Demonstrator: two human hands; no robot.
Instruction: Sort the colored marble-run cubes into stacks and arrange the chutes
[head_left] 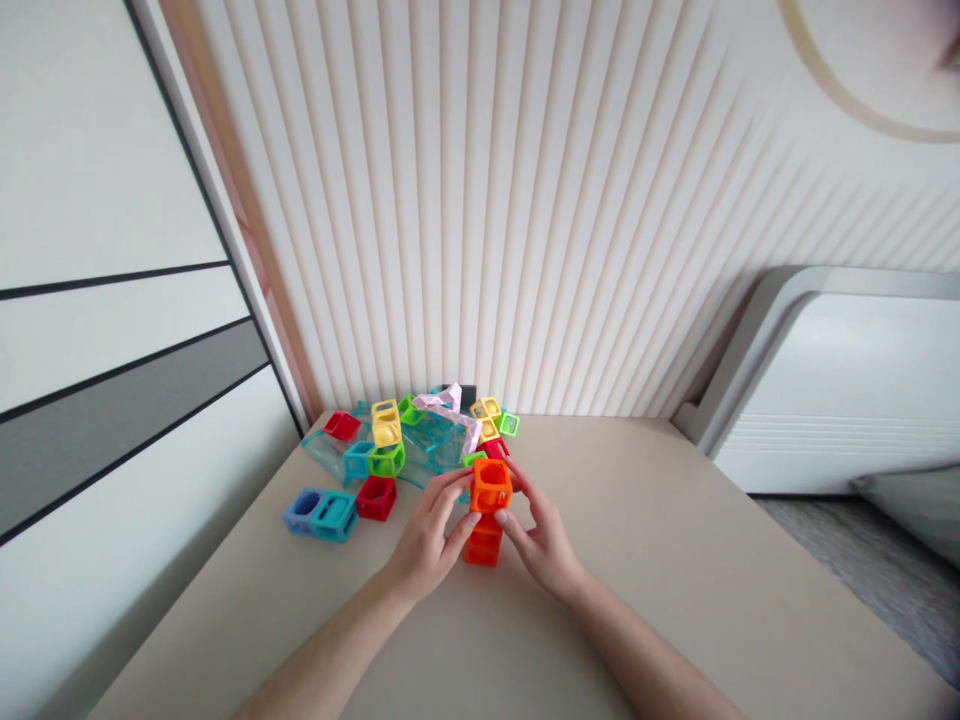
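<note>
Two orange hollow cube blocks are stacked on the beige table [675, 560]: the upper orange block [491, 485] sits on the lower orange block [484, 542]. My left hand [431, 535] grips the upper block from the left with fingers curled around it. My right hand [541, 535] pinches the same block from the right side.
A heap of coloured hollow cubes lies behind: red cube [376, 497], blue and teal pair [321, 513], yellow cube [386, 424], green cube [387, 460]. A clear teal container [435, 445] with a pink strip lies among them by the ribbed wall. A white unit [840, 390] stands right.
</note>
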